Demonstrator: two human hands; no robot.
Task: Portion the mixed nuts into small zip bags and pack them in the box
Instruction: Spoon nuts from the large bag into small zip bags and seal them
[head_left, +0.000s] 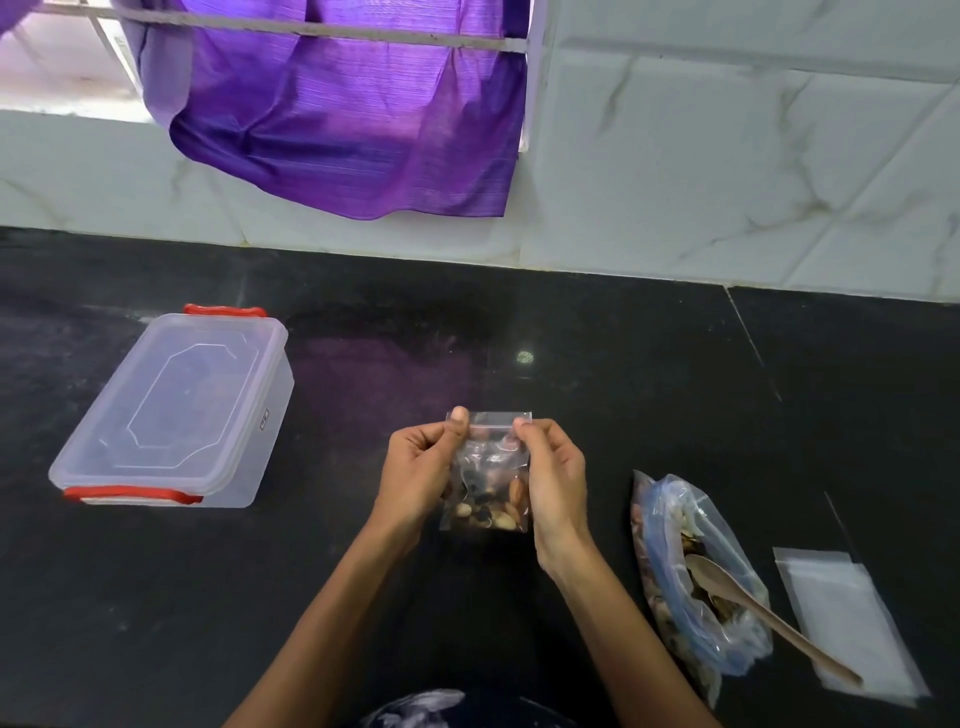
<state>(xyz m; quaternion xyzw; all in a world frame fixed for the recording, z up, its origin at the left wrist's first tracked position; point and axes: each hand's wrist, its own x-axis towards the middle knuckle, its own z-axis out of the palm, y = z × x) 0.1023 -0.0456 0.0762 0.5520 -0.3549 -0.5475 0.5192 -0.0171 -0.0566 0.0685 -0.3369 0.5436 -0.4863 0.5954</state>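
Both hands (488, 467) pinching crinkly clear zip bag (488, 483)

Both hands hold a small zip bag (488, 470) upright above the black counter (363, 597). Left hand (421, 470) pinches the top left corner; right hand (553, 480) pinches the top right. Mixed nuts (491, 506) sit in the bag's lower half. Plastic box (174, 410), lid on, red clips, lies well apart to the left. To the right: large bag of nuts (696, 577) with a wooden spoon (769, 616) resting in it, just beside a stack of empty zip bags (841, 618). Purple cloth (343, 119) hangs behind.
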